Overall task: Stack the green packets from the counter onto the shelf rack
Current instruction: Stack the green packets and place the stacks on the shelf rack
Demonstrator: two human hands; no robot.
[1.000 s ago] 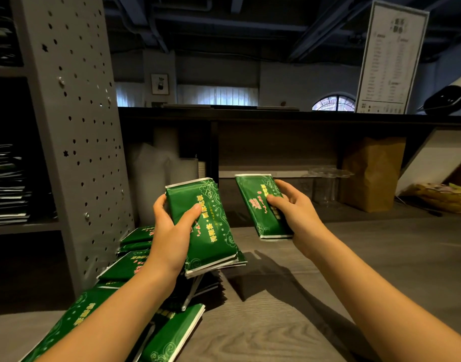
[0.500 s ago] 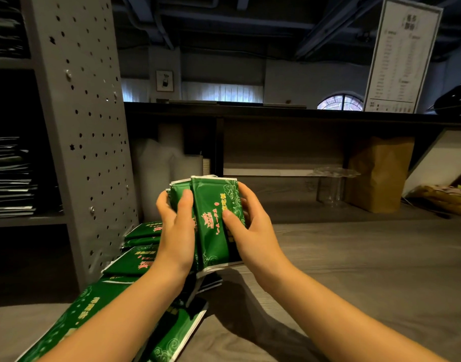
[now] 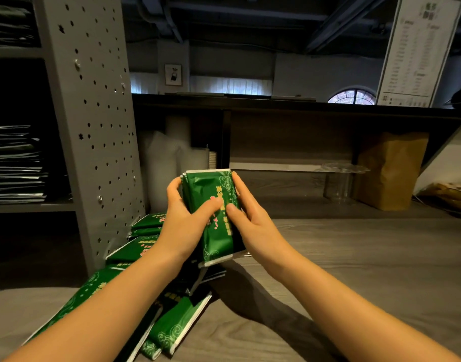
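Observation:
A small bundle of green packets (image 3: 211, 194) with white ends and gold print is held upright above the counter, in the middle of the view. My left hand (image 3: 183, 223) grips its left side with the thumb across the front. My right hand (image 3: 250, 226) grips its right side, thumb also on the front. More green packets (image 3: 138, 250) lie in a loose pile on the grey wooden counter (image 3: 355, 270) below and to the left of my hands. The grey shelf rack (image 3: 93, 126) with a perforated side panel stands at the left; dark flat packets (image 3: 15, 163) are stacked on its shelves.
A brown paper bag (image 3: 391, 171) and clear plastic cups (image 3: 339, 184) stand at the back right under a dark ledge. White rolled material (image 3: 172, 152) leans behind the pile. A printed sign (image 3: 420, 48) stands on the ledge at upper right.
My right hand brought its single packet leftward onto the packets in my left hand. Both hands now grip the joined bundle and have squared it upright.

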